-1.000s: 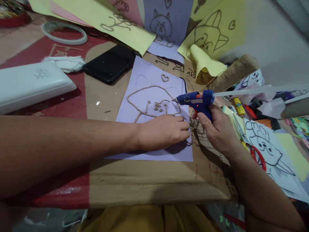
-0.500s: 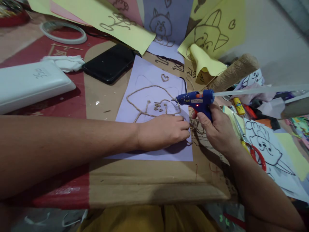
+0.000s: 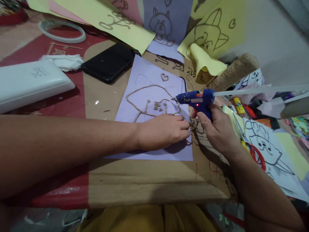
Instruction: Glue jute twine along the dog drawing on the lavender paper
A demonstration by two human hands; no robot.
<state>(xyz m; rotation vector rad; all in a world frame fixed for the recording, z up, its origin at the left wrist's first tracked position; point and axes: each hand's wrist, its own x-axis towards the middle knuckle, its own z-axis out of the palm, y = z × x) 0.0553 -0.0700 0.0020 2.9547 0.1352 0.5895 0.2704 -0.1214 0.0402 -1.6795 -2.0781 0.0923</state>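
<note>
A sheet of purple paper (image 3: 145, 69) lies on the cardboard, with twine (image 3: 145, 112) stuck along an animal-head outline and small face parts. My left hand (image 3: 164, 130) rests across the sheet's lower half. Its fingers are curled closed at the right edge, where twine shows beside and below them; the fingertips are hidden. My right hand (image 3: 220, 129) grips a blue glue gun (image 3: 195, 97), whose red light is lit. The gun's nozzle points left, at the right side of the twine outline. A long clear glue stick (image 3: 251, 90) sticks out of its back.
A black phone (image 3: 109, 62), a white power bank (image 3: 33, 83) and a tape roll (image 3: 62, 31) lie to the left. At right are a twine roll (image 3: 236, 71), red-handled scissors (image 3: 257, 157), a yellow glue tube (image 3: 238, 105) and a drawn sheet (image 3: 266, 146). Yellow paper (image 3: 210, 62) stands behind.
Both hands and the glue gun hold practically the same positions. Only a very slight shift of the whole view shows.
</note>
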